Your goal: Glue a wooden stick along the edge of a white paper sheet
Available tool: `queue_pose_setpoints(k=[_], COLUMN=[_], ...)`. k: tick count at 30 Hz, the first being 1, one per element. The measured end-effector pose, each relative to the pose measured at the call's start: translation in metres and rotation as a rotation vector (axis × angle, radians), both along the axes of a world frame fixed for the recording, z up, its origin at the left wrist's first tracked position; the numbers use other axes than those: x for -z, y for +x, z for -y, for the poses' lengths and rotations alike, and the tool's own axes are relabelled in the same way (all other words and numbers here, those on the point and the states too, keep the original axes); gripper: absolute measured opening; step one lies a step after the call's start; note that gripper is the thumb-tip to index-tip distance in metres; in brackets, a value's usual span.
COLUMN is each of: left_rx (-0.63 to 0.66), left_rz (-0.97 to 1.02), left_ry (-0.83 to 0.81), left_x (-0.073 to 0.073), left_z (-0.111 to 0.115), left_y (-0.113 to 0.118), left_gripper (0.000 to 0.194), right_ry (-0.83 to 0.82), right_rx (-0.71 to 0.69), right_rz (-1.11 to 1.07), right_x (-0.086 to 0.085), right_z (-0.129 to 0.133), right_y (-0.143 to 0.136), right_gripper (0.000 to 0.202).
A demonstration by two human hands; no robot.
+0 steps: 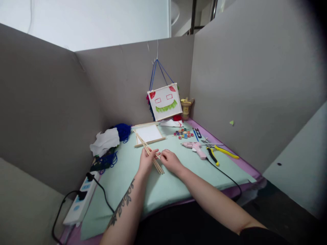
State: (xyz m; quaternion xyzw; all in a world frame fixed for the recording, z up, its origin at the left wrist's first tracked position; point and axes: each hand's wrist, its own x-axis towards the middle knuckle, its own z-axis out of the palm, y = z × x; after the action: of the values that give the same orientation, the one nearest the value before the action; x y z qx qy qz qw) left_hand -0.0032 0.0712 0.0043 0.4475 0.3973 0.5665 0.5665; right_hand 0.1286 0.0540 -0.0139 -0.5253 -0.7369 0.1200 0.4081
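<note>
A bundle of thin wooden sticks point(158, 166) slants through my left hand point(146, 159), whose fingers are closed round it. Close on the right, my right hand point(169, 160) has its fingers pinched at what looks like the end of one stick, largely covered by the fingertips. Just beyond the hands, a white sheet point(148, 133) lies flat with wooden sticks along its edges. The upper ends of the held sticks overlap this sheet in the view.
On the right lie a pink glue gun point(196, 148), yellow-handled pliers point(226, 151) and small paint pots point(183, 133). Blue yarn point(123, 132), crumpled white paper point(106, 141) and a power strip point(83, 199) are left. A decorated panel point(166, 102) hangs behind; grey partitions point(133, 81) surround the table.
</note>
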Motion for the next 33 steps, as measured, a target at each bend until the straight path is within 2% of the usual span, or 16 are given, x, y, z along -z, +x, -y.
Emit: queue_pose_setpoints(k=[8,15,20,26,33], left_rx=[0.026,0.052,0.042,0.038,0.043], left_rz=[-0.001,0.022,0.029,0.026,0.025], left_ry=[0.011,0.021,-0.016,-0.024,-0.006], left_x=[-0.002,-0.003,0.001,0.003,-0.003], left_z=[0.001,0.001,0.001,0.001,0.003], left_y=[0.000,-0.001,0.001,0.004,0.005], left_gripper=[0.048,0.049,0.047,0.052,0.053], right_ry=[0.058,0.175,0.149,0.105,0.072], right_rx=[0.077,0.169,0.235,0.212,0.255], right_rz=[0.094,0.286,0.343,0.361,0.368], right_x=[-0.003,-0.003,-0.004,-0.006,-0.009], right_z=[0.007,0.009,0.007,0.009,0.012], right_y=[0.000,-0.001,0.001,-0.002,-0.002], right_gripper=[0.014,0.013,0.013,0.015,0.019])
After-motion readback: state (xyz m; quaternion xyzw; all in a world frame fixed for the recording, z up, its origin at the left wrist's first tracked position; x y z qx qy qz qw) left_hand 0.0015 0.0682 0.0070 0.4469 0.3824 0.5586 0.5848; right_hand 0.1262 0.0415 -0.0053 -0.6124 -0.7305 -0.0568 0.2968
